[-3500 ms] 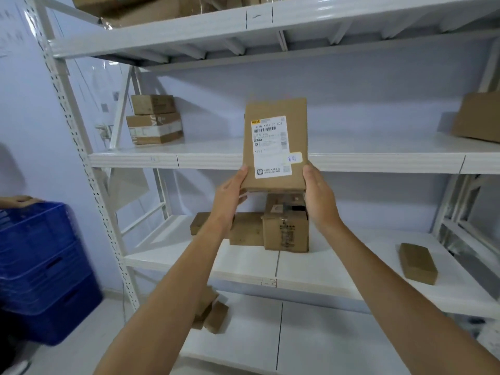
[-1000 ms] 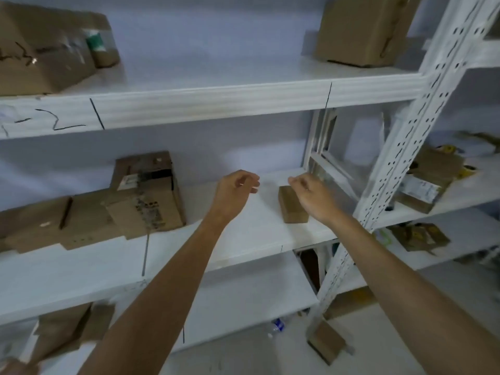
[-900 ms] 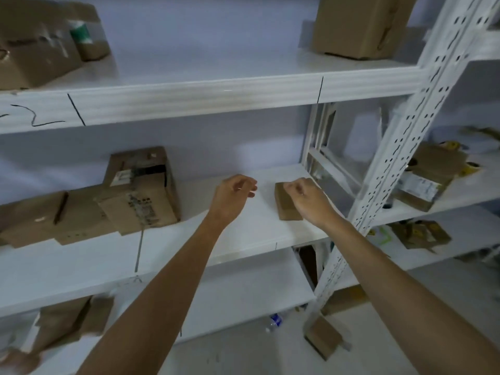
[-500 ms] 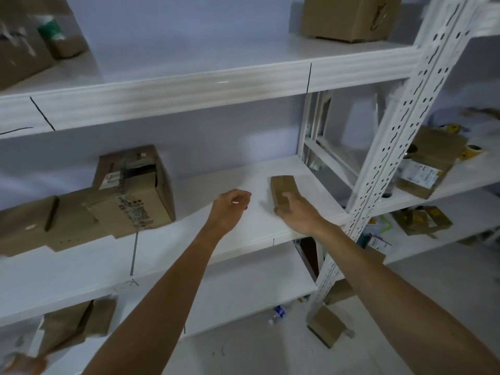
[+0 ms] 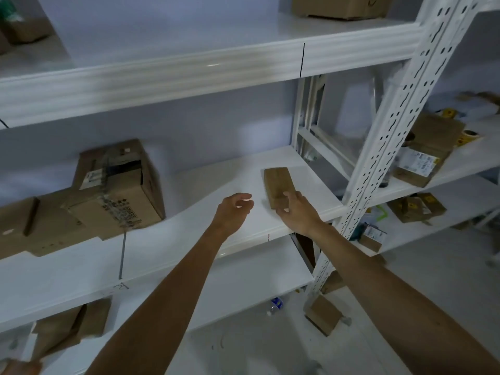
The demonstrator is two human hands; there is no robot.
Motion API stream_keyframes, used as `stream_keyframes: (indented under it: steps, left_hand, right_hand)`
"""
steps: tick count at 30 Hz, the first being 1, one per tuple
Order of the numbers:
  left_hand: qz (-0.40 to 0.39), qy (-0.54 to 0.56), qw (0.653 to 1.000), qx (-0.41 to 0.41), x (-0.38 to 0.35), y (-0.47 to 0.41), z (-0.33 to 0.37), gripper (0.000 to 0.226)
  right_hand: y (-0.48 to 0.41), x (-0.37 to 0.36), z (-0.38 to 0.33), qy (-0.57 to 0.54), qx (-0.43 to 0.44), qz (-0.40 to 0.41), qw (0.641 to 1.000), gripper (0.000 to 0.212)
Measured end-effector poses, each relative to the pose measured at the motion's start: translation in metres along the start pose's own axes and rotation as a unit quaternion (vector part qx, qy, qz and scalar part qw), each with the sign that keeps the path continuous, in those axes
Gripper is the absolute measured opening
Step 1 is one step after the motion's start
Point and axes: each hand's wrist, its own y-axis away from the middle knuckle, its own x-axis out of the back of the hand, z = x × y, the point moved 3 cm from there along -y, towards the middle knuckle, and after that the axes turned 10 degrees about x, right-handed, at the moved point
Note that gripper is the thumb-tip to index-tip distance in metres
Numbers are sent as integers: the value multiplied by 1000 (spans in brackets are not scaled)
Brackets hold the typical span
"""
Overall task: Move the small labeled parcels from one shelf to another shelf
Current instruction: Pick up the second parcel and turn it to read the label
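Observation:
A small plain brown parcel [image 5: 278, 182] lies flat at the right end of the middle white shelf [image 5: 189, 239]. My right hand [image 5: 296, 213] rests on the parcel's near end, with the fingers curled over its front edge. My left hand [image 5: 233, 211] hovers just left of it, fingers loosely curled and holding nothing, a short gap away from the parcel. A larger labeled carton [image 5: 119, 189] stands further left on the same shelf, with flat brown boxes [image 5: 24, 228] beside it.
A perforated white upright [image 5: 392, 125] rises right of my right hand. The upper shelf [image 5: 211, 69] carries a carton [image 5: 341, 6] at its right end. The neighbouring rack holds labeled parcels [image 5: 424, 152]. More boxes [image 5: 70, 326] sit on the bottom shelf and one box [image 5: 323, 315] lies on the floor.
3.5 s ago both hands held a labeled flat parcel up; it is gone from them. Over the last second my right hand came down onto the small parcel's near end; the view shifted right.

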Motion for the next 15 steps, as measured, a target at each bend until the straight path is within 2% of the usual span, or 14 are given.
stream_keyframes:
  steps: [5,9,12,15]
  left_hand:
    - [-31,-18,998,45,-27,-14,9,39]
    - [-55,-36,994,88,-55,-25,18,41]
    - [-33,-74,992,98,-75,-37,24,60]
    - [-12,-63,991,117,-91,-44,28,75]
  right_hand:
    - [-21,9,30,-41,-25,2,999,68]
    - [-37,17,54,-110,-50,-65,990,79]
    - [-52,16,80,-124,-57,-110,984,93]
    - [-61,19,94,-197,-39,-123,972,96]
